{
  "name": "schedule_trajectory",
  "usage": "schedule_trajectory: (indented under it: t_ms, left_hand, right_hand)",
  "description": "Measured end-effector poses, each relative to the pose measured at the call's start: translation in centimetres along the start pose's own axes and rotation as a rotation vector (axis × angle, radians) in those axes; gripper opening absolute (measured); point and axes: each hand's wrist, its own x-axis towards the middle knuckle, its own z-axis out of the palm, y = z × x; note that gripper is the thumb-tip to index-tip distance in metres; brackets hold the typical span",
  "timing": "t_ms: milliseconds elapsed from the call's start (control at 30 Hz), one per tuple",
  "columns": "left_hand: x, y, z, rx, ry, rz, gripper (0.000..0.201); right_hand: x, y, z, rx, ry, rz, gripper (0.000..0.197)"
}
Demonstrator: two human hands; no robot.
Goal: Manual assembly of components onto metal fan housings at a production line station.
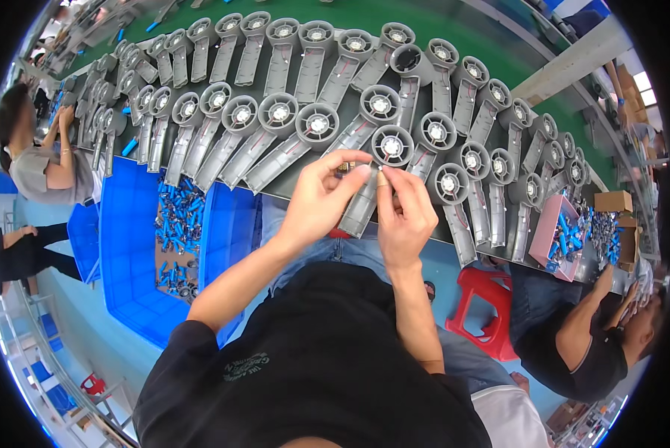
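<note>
1. The left hand [321,196] and right hand [403,213] meet over the near edge of the belt [365,19], just above one grey fan housing [372,179].
2. Left thumb and forefinger are pinched almost shut on a small brownish part [344,167]; what kind of part it is cannot be told.
3. Right thumb and forefinger are closed on a small pale piece [382,179] at the housing's neck, the other fingers curled in.
4. That housing lies at the near edge, round head far, handle pointing near, under the hands.
5. Judged from the layout, most of the work is ahead or alongside: rows of like housings [279,112] cover the belt left and right, all with motors and red wires showing, none closed.
6. A blue bin [137,261] at near left holds many blue cells [176,224].
7. A pink tray [551,224] sits at the right.
</note>
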Motion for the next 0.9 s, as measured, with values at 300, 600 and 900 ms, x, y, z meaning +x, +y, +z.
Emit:
schedule_trajectory:
  t_ms: [300, 600, 900]
  left_hand:
    - [-1.0, -1.6, 0.3, 0.357, 0.167, 0.442, 0.036]
    - [-0.5, -2.0, 0.9, 0.433, 0.213, 0.601, 0.031]
    - [0.2, -1.9, 0.9, 0.609, 0.221, 0.807, 0.033]
  right_hand:
    - [0.5, 0.0, -0.1, 0.026, -0.082, -0.002, 0.016]
    - [0.7, 0.1, -0.2, 0.075, -0.125, 0.074, 0.011]
    - [1.8, 0.5, -1.1, 0.126, -0.170, 0.083, 0.012]
